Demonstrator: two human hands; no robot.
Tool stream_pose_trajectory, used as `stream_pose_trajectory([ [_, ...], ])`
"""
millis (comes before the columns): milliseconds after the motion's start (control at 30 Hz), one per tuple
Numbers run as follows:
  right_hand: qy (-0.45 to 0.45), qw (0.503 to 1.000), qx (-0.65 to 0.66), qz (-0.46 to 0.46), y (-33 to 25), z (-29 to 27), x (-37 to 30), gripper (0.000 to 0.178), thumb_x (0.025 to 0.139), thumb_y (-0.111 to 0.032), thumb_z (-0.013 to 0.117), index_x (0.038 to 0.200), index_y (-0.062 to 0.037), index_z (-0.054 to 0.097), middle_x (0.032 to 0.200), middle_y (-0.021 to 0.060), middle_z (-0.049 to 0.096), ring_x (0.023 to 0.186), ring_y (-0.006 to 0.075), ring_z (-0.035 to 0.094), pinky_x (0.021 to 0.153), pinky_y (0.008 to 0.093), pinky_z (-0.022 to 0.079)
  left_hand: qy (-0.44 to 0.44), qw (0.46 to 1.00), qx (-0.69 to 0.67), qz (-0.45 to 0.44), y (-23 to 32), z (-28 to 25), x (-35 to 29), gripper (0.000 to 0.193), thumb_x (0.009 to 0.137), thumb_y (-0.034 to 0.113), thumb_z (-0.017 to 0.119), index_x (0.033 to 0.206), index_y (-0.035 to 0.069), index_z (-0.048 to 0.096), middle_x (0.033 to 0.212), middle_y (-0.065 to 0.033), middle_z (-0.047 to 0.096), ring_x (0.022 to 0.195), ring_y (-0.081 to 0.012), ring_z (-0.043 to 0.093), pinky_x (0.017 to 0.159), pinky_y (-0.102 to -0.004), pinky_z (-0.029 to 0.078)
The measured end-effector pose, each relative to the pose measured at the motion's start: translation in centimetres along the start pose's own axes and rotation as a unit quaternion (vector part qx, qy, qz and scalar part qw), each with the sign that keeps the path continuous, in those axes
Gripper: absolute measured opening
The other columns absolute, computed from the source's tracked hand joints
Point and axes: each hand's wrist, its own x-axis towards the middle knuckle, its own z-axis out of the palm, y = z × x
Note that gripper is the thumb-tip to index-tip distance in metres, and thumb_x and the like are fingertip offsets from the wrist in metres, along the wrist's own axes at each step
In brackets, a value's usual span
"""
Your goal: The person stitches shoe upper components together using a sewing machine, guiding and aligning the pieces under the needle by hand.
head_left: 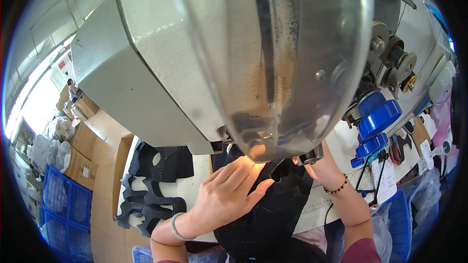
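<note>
Black fabric [265, 224] lies under the head of a sewing machine [146, 68] and drapes down toward me over the table's front edge. My left hand [226, 190] rests flat on it, fingers stretched forward and thumb apart, the fingertips lit by a warm lamp close to the stitching area. At the fabric's right edge is my right hand [321, 168]. Its fingers are mostly hidden behind a metal machine part [310, 156], so its grip cannot be made out. A clear plastic guard [292, 68] hangs in front and covers the needle area.
Cut black pieces [151, 197] lie on the white table's left side. To the right are blue thread-cone parts [379, 119], scissors [399, 148] and a paper slip [384, 180]. Blue crates [66, 209] and cardboard boxes [80, 160] stand on the floor at left. A person [73, 90] is far off.
</note>
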Motion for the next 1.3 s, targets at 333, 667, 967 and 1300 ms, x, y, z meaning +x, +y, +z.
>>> stream_pose_trajectory([
  [333, 0.080, 0.988, -0.133, -0.016, -0.4, 1.9, -0.3, 0.012, 0.086, -0.011, 0.058, 0.087, 0.0014, 0.056, 0.071, 0.0116, 0.060, 0.060, 0.0206, 0.061, 0.051, 0.0281, 0.049, -0.026, 0.999, -0.021, 0.006, -0.7, -0.3, 0.6, 0.031, 0.064, 0.024, 0.081, 0.078, 0.003, 0.062, 0.084, -0.0077, 0.057, 0.074, -0.0220, 0.061, 0.063, -0.0285, 0.052],
  [667, 0.112, 0.988, -0.111, -0.002, -0.2, 3.2, -1.1, 0.015, 0.080, -0.003, 0.047, 0.072, 0.0031, 0.058, 0.062, 0.0152, 0.060, 0.056, 0.0253, 0.062, 0.051, 0.0316, 0.049, -0.005, 1.000, 0.023, 0.010, -0.4, 0.3, -0.1, 0.023, 0.067, 0.004, 0.070, 0.087, 0.000, 0.060, 0.091, -0.0119, 0.058, 0.086, -0.0284, 0.060, 0.072, -0.0349, 0.051],
  [967, 0.080, 0.987, -0.142, 0.004, -0.1, 4.1, -2.6, 0.028, 0.084, -0.007, 0.045, 0.064, 0.0050, 0.059, 0.063, 0.0146, 0.061, 0.056, 0.0244, 0.062, 0.051, 0.0292, 0.046, 0.013, 0.996, 0.090, 0.005, -0.7, 1.4, -1.4, 0.035, 0.061, 0.004, 0.069, 0.095, -0.002, 0.060, 0.097, -0.0123, 0.057, 0.100, -0.0282, 0.057, 0.086, -0.0361, 0.049],
  [1300, 0.048, 0.980, -0.195, 0.000, 0.3, 4.5, -3.3, 0.035, 0.087, -0.020, 0.050, 0.067, 0.0053, 0.063, 0.065, 0.0136, 0.064, 0.055, 0.0193, 0.062, 0.052, 0.0264, 0.047, 0.105, 0.994, -0.013, 0.001, -3.3, 3.1, -1.0, 0.023, 0.063, -0.007, 0.058, 0.085, -0.004, 0.061, 0.091, -0.0154, 0.062, 0.088, -0.0337, 0.062, 0.078, -0.0385, 0.052],
])
